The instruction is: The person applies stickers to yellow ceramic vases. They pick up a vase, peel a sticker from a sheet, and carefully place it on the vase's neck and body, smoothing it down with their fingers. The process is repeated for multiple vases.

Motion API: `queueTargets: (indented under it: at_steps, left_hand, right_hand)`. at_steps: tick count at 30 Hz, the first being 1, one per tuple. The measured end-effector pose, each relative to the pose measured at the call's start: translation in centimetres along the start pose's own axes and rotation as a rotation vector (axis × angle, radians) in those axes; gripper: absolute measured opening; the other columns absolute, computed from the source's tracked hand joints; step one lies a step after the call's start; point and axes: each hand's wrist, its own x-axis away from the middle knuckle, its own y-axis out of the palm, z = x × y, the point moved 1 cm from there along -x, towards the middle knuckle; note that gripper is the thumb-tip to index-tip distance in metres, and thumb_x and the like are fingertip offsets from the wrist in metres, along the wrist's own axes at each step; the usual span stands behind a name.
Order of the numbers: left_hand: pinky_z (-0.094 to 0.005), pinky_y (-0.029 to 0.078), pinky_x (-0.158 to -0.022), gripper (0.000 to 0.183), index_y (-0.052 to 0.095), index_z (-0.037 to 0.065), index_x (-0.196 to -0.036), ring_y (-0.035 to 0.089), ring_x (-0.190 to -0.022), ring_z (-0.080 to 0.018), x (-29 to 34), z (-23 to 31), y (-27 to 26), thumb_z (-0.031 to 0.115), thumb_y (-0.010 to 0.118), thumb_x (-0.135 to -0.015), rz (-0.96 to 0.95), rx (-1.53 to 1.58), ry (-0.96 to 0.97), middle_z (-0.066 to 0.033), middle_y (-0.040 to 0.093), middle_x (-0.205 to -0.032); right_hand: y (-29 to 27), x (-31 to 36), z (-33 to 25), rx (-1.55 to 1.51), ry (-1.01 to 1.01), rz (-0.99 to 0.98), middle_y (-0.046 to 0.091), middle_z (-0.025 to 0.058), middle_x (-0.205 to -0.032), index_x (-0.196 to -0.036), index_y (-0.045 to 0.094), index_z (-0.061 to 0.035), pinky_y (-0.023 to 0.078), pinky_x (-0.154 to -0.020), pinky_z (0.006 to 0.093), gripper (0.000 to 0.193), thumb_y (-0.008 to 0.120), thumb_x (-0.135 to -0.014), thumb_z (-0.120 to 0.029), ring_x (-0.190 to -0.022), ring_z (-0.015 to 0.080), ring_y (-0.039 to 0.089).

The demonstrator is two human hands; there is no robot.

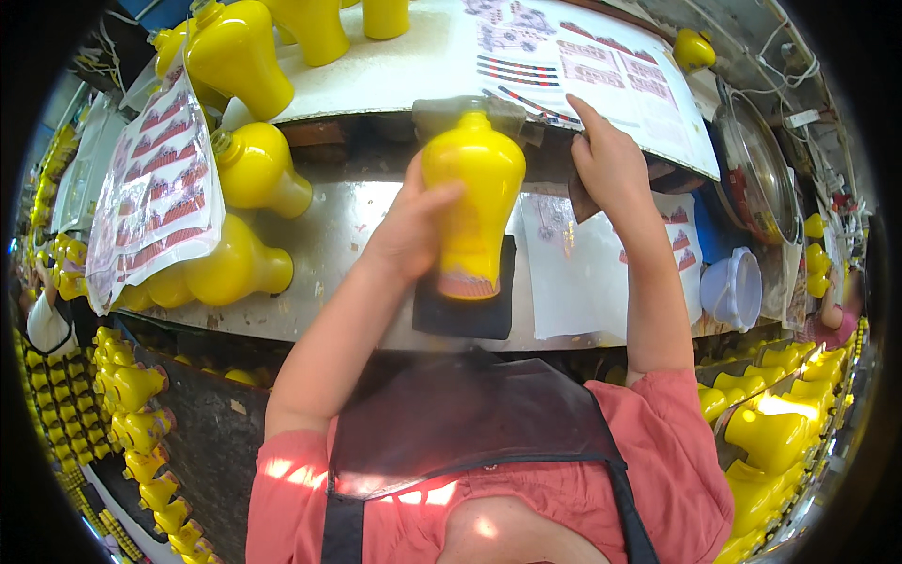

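Observation:
My left hand grips a glossy yellow bottle by its left side. The bottle stands upright or nearly so, with a clear neck at the far end and a red-brown patterned band round its narrow base. It is over a black pad on the bench. My right hand reaches to the raised white board, its index finger stretched out by thin dark-and-red decal strips. A brown flat piece shows under its palm, seemingly held by the curled fingers, which are partly hidden.
More yellow bottles stand and lie at the left, with a printed decal sheet over some. White paper lies right of the pad. A pale bucket and a round metal basin are at the right. Bottles crowd both sides below.

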Motion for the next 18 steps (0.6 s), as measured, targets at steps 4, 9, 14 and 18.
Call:
queueTargets:
  at_steps: [4,9,14,18]
  left_hand:
    - [-0.0504,0.049,-0.110,0.070,0.044,0.013,-0.151,0.060,-0.128,-0.0322,-0.1,0.1,-0.8,0.018,0.073,-0.088,-0.044,0.163,-0.065,-0.0120,0.060,-0.140]
    - [-0.0531,0.047,-0.111,0.066,0.055,0.006,-0.144,0.062,-0.127,-0.0363,-0.4,0.4,-1.7,0.031,0.073,-0.085,-0.167,0.459,-0.211,-0.0158,0.064,-0.139]
    - [-0.0537,0.048,-0.110,0.065,0.058,0.005,-0.142,0.063,-0.126,-0.0368,-0.4,-0.3,-2.2,0.033,0.072,-0.086,-0.171,0.558,-0.194,-0.0167,0.064,-0.139]
    - [-0.0536,0.048,-0.110,0.063,0.059,0.005,-0.141,0.063,-0.125,-0.0366,-0.5,-0.3,-2.4,0.032,0.074,-0.086,-0.203,0.565,-0.200,-0.0166,0.065,-0.139]
  right_hand:
    - [-0.1,-0.8,-0.2,0.165,0.052,-0.176,0.074,0.0203,-0.095,-0.137,0.063,-0.0129,0.055,-0.082,0.0499,0.048,0.053,-0.090,-0.009,-0.090,0.0401,0.071]
    - [0.2,-0.2,-0.9,0.209,-0.038,-0.201,0.074,0.0202,-0.093,-0.142,0.058,-0.0100,0.055,-0.080,0.0490,0.052,0.054,-0.090,-0.008,-0.089,0.0381,0.072]
    - [0.8,1.6,-0.9,0.242,-0.028,-0.167,0.073,0.0185,-0.093,-0.146,0.054,-0.0083,0.055,-0.079,0.0487,0.056,0.055,-0.090,-0.007,-0.086,0.0380,0.071]
    - [0.8,2.4,-0.3,0.185,-0.026,-0.122,0.072,0.0181,-0.094,-0.145,0.056,-0.0096,0.055,-0.078,0.0492,0.055,0.054,-0.090,-0.006,-0.084,0.0384,0.070]
